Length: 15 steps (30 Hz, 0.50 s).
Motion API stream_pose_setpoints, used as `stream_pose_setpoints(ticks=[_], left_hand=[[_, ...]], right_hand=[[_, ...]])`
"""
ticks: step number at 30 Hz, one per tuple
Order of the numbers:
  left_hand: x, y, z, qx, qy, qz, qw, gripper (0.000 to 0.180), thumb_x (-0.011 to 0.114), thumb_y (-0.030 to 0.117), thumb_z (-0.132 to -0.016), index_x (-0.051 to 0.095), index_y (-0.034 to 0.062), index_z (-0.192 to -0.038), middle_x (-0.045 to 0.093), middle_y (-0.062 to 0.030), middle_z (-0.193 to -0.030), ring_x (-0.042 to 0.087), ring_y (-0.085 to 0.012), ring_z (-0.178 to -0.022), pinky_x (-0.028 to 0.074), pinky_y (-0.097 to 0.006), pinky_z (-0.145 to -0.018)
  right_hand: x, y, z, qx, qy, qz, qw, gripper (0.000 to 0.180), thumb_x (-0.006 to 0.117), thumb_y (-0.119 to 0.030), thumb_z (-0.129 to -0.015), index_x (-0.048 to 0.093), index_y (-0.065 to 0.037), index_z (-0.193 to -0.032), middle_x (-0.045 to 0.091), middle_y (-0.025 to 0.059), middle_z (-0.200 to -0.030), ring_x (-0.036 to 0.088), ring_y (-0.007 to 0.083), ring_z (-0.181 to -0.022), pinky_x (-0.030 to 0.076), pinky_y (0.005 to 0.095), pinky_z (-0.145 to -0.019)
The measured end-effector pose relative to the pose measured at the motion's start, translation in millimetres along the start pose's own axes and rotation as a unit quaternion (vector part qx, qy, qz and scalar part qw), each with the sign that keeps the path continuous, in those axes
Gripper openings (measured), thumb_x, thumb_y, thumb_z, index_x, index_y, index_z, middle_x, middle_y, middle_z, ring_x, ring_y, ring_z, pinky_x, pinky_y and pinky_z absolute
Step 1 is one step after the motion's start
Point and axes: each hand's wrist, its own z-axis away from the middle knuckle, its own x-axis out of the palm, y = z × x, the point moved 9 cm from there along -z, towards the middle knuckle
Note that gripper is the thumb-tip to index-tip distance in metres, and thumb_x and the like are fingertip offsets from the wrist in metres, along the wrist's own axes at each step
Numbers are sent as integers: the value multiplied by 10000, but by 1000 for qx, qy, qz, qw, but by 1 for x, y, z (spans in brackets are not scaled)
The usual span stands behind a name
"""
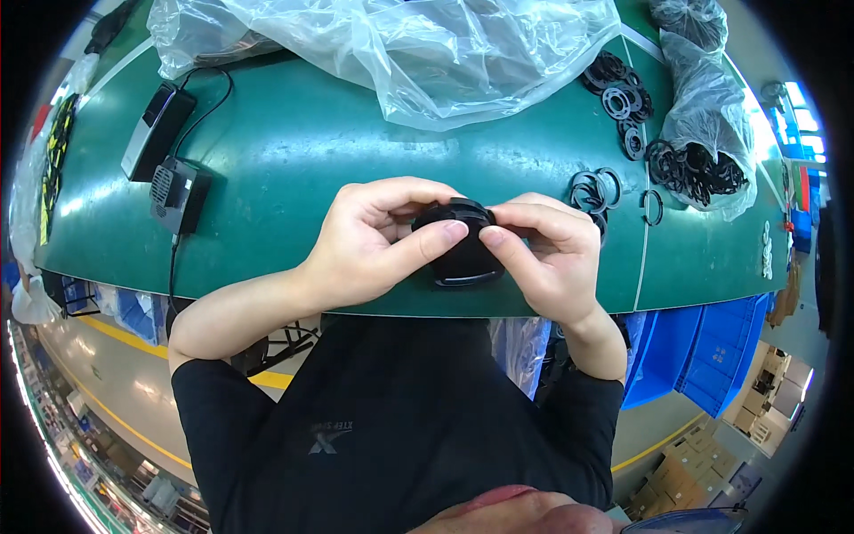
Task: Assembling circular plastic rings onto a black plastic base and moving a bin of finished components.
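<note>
Both hands — left hand (pixel 374 245), right hand (pixel 547 254) — are gripping a round black plastic cap (pixel 463 245) with thumbs pressing its face, steadying it just above the green worktop (pixel 294 178).

A crumpled clear plastic sheet (pixel 418 53) is spread along the far edge of the green desk (pixel 294 160). Two small black devices (pixel 169 165) with a cable are seen near its left edge. Blue bins (pixel 712 356) are stacked below its near right corner.
</note>
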Motion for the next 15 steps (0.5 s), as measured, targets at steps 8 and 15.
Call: stream_pose_setpoints(ticks=[8,15], left_hand=[[-8,0,-1,-49,0,-113,992,258,575,-1,-841,578,-66,-1091,636,-122,-971,625,-140,-847,498,-226,-755],[-7,-5,-1,-49,25,-47,997,235,567,-5,-842,582,-80,-1063,638,-136,-965,631,-152,-838,515,-253,-766]], right_hand=[[11,9,2,39,-34,17,999,142,644,79,-729,624,85,-870,627,131,-796,612,155,-712,495,229,-649],[-1,-8,2,-84,60,75,992,115,694,58,-691,637,34,-788,636,122,-797,624,158,-666,498,231,-573]])
